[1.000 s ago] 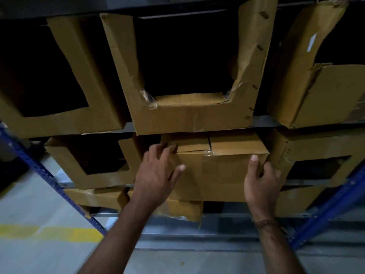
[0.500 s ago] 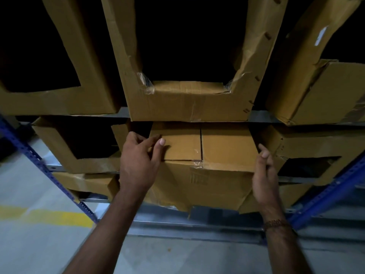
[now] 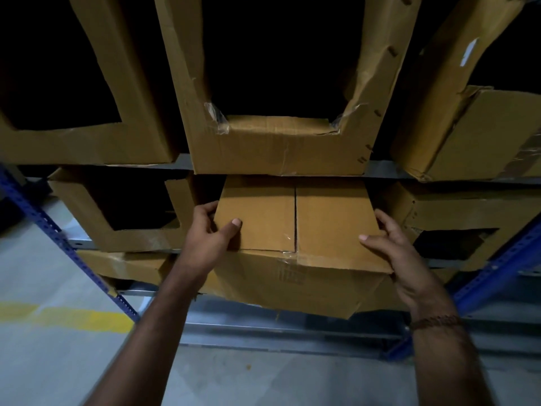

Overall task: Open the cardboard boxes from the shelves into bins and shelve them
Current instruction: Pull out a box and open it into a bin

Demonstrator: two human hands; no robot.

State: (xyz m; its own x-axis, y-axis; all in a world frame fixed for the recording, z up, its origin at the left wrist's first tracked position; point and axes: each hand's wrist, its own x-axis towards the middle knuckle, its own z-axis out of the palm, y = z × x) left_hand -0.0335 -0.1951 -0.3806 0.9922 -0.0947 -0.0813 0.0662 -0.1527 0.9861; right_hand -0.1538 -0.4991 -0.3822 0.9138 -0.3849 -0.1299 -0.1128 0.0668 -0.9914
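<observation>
Both hands are clamped on the closed brown cardboard box (image 3: 295, 241). The left hand (image 3: 206, 238) curls round its left top edge, thumb lying across the left flap, fingers wrapped down the side. The right hand (image 3: 409, 259) mirrors it at the right front corner, thumb pressed flat on the right flap, fingers hooked round the edge. A braided brown wristband (image 3: 433, 321) sits on the right wrist.

The box juts out from the middle shelf level, front end hanging past the shelf edge, its two top flaps meeting along a centre seam with clear tape torn at the front. Below the forearms lies a grey concrete floor (image 3: 44, 276) with a worn yellow line (image 3: 73, 317).

Further in, a blue perforated steel upright (image 3: 58, 238) slants at left. Just left of the held box sits a brown cardboard bin with a cut-out front (image 3: 123, 215). Directly above, on the upper shelf, a larger cut-open cardboard bin (image 3: 281, 148) overhangs the box top, flanked by another opened bin (image 3: 87, 142) at left and a dented brown carton (image 3: 468, 136) at right.
</observation>
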